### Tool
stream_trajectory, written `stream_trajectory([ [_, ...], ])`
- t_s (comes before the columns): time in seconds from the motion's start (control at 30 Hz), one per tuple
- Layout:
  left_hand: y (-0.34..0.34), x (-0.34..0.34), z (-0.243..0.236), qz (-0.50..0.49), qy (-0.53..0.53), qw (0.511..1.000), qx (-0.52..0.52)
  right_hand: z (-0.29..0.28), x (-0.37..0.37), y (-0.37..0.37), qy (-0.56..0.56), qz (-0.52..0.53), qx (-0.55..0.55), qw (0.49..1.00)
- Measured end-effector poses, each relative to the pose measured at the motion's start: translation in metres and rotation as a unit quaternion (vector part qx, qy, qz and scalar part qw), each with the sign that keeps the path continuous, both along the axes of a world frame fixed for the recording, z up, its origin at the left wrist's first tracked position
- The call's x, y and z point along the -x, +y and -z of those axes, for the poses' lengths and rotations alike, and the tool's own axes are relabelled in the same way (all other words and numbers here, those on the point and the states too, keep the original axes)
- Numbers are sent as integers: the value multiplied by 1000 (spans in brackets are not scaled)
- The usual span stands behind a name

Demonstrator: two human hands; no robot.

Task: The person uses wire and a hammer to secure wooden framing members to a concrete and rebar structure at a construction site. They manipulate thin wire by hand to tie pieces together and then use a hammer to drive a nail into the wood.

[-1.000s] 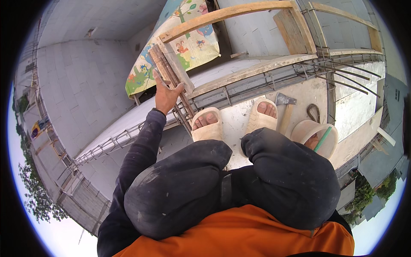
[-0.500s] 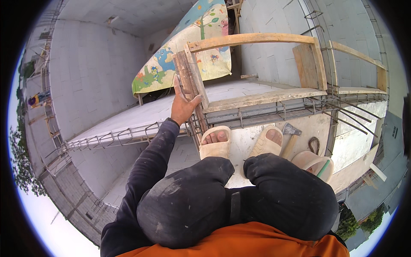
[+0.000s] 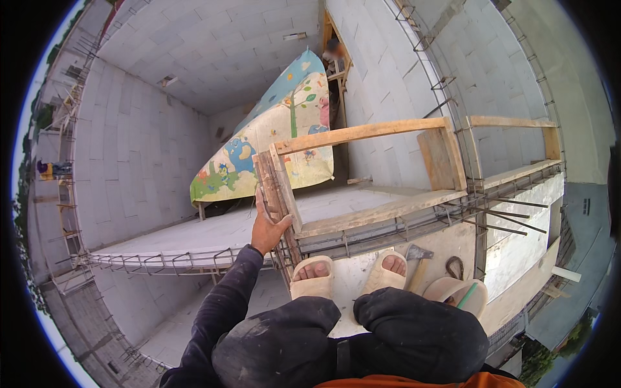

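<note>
My left hand [image 3: 266, 226] reaches forward in a dark sleeve and grips the lower part of an upright wooden board [image 3: 275, 184]. That board forms the left end of a wooden formwork frame [image 3: 362, 132] standing on the wall top. My feet in beige slippers [image 3: 314, 279] rest on the concrete ledge just behind the frame, with my dark-trousered knees below them. My right hand is out of the picture.
Steel rebar cages [image 3: 401, 223] run along the wall top on both sides. A hammer [image 3: 417, 257], a coil of wire [image 3: 455, 266] and a pale bowl [image 3: 460, 292] lie right of my feet. A colourful cartoon sheet [image 3: 272, 142] leans below. Another person [image 3: 334, 55] is far beyond. Deep drops on both sides.
The view has swung so that the frame and my hand sit lower in the picture. My left hand has stayed on the upright board throughout.
</note>
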State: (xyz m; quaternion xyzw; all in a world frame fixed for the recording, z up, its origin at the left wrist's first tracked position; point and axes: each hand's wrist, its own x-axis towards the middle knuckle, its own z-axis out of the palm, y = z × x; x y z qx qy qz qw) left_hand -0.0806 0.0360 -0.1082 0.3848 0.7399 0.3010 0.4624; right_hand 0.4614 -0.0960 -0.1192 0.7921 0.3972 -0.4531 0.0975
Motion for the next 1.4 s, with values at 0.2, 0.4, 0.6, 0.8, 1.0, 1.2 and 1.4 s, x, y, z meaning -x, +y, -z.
stream_trajectory([
  [0.2,-10,0,14,9,25,999,-38,2,-8,-16,-2,0,16,1000],
  [0.4,-8,10,13,25,3,1000,2,2,-24,-39,7,-28,45,999],
  [0.6,-3,5,11,36,14,999,7,-7,-38,-30,1,-11,46,999],
  [0.8,-4,3,24,30,-26,999,-33,-3,-42,-32,2,7,45,999],
  [1.0,-6,4,27,30,5,999,-40,-8,-46,-32,-2,20,39,999],
  [1.2,-7,6,31,44,34,998,-43,-12,-52,-45,-4,30,49,998],
  [1.4,-6,6,30,31,10,998,-46,0,-53,-39,3,35,49,998],
])
